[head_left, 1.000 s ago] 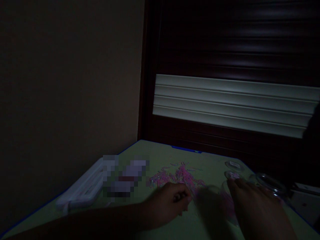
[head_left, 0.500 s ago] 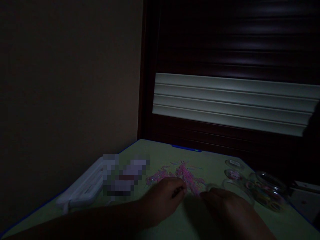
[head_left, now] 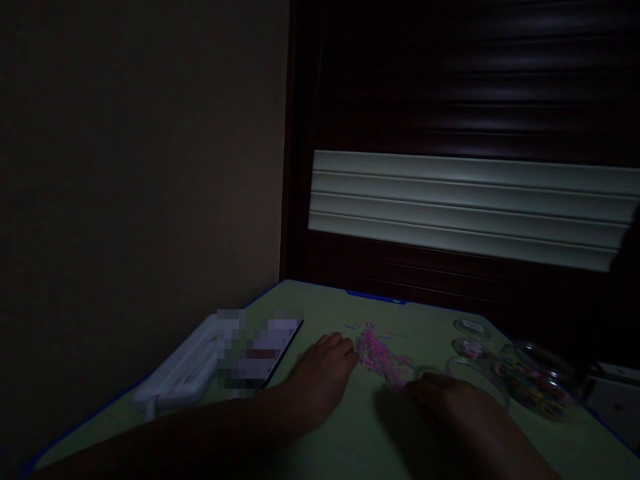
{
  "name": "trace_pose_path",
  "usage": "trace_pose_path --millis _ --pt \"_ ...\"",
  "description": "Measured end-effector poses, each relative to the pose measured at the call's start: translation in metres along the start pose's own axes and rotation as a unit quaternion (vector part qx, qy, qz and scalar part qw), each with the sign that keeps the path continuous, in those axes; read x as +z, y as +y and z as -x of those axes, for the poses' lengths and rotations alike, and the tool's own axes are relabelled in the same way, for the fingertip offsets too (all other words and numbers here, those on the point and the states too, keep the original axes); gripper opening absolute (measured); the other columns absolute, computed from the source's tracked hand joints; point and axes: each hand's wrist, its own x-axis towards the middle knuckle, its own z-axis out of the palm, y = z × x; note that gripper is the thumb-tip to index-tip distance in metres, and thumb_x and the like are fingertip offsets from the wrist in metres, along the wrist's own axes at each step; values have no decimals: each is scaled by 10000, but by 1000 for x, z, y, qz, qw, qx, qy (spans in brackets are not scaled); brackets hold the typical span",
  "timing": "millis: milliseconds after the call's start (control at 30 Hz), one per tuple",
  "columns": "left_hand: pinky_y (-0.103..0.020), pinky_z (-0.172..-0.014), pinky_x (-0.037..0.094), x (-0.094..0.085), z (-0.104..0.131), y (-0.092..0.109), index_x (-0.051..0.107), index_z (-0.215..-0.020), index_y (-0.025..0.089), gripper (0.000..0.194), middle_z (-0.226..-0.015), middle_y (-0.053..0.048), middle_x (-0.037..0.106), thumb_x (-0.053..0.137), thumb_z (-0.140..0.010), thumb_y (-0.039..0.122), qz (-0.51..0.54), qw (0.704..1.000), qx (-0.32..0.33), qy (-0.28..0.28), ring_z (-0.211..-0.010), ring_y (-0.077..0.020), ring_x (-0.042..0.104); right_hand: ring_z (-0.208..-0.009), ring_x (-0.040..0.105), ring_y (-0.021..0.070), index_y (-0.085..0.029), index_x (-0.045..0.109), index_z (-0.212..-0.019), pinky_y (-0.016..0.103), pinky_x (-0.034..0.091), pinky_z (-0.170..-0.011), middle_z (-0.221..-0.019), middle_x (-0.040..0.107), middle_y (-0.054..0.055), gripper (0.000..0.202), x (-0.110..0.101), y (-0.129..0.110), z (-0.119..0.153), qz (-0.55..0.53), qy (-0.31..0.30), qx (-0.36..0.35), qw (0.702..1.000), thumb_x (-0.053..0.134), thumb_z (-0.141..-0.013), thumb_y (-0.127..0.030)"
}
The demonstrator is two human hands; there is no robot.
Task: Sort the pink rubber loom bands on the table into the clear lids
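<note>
A loose pile of pink and pale small elastic bands lies on the green table, with a few strays at its far side. My left hand rests palm down against the pile's left side, its fingers stretched forward and grasping nothing visible. To the right of the pile's near end is my right hand, fingertips low and close to the bands. Darkness hides the underside of its fingers, so whether they pinch any bands does not show.
A clear jar of colourful bands lies at the right, beside a clear round lid and a small round container. On the left are a phone, partly pixelated, and a white tray-like case. A wall borders the table's left side.
My left hand has shifted slightly left and away from me, its fingers straightening from a curl. It now covers where the pile's left part lay. My right hand has barely moved.
</note>
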Motion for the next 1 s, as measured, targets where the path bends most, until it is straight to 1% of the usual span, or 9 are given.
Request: trace_pose_path --millis 100,233,367,433,600,700,800,900,1000 --pt "-333 -821 353 2 1 2 549 -953 166 212 -959 -49 554 439 -814 49 -12 1000 16 2 -901 -200 465 -668 619 170 -222 653 -791 222 414 -544 -770 657 41 325 0 0 -1 -4 2 -3 1000 433 -659 -21" --pt "-352 -801 354 4 4 5 544 -896 159 136 -931 -54 553 502 -788 88 -48 998 34 -10 -884 -218 467 -707 624 178 -215 662 -835 237 426 -591 -804 666 51 374 -3 -2 0 -11 -8 -4 1000 420 -641 -4" --pt "-351 -829 334 3 5 7 540 -904 159 127 -944 -61 548 519 -787 114 -52 997 53 -11 -905 -218 461 -687 622 185 -214 655 -790 235 423 -550 -787 662 47 325 -4 -3 1 1 -11 1 1000 448 -633 -20" --pt "-357 -833 324 3 5 8 545 -902 158 124 -939 -66 548 513 -792 112 -69 996 64 -5 -909 -222 458 -682 621 180 -219 656 -791 235 425 -560 -774 660 44 331 -2 -2 1 1 -6 -5 1000 447 -632 -16" --pt "-369 -773 327 4 1 10 568 -840 143 82 -828 -63 549 534 -772 112 -134 984 115 -10 -837 -225 469 -682 622 179 -214 658 -818 236 422 -557 -777 659 44 358 2 0 -1 -1 4 1 1000 421 -647 -7" --pt "-371 -770 325 5 0 11 578 -819 138 61 -800 -57 548 552 -765 128 -150 979 135 -13 -823 -220 471 -713 621 192 -208 655 -808 252 429 -584 -801 660 51 319 1 0 -1 -6 -18 4 1000 440 -656 -26" --pt "-371 -756 324 3 1 14 590 -788 132 52 -781 -58 546 547 -764 115 -170 975 146 -3 -804 -216 474 -744 615 190 -217 651 -843 258 431 -612 -823 657 45 347 0 -1 0 4 -32 -7 999 429 -669 -15" --pt "-384 -768 316 1 3 18 603 -749 125 43 -745 -62 544 562 -750 110 -200 967 155 1 -782 -218 479 -731 611 185 -217 652 -838 254 431 -609 -809 653 41 341 0 0 0 10 -35 -9 999 425 -680 -16" --pt "-397 -796 301 -1 4 21 609 -710 133 38 -715 -61 548 587 -740 127 -215 961 173 2 -782 -221 486 -727 609 188 -213 656 -842 256 430 -616 -805 654 47 351 3 0 0 10 -27 -17 999 444 -650 -10"
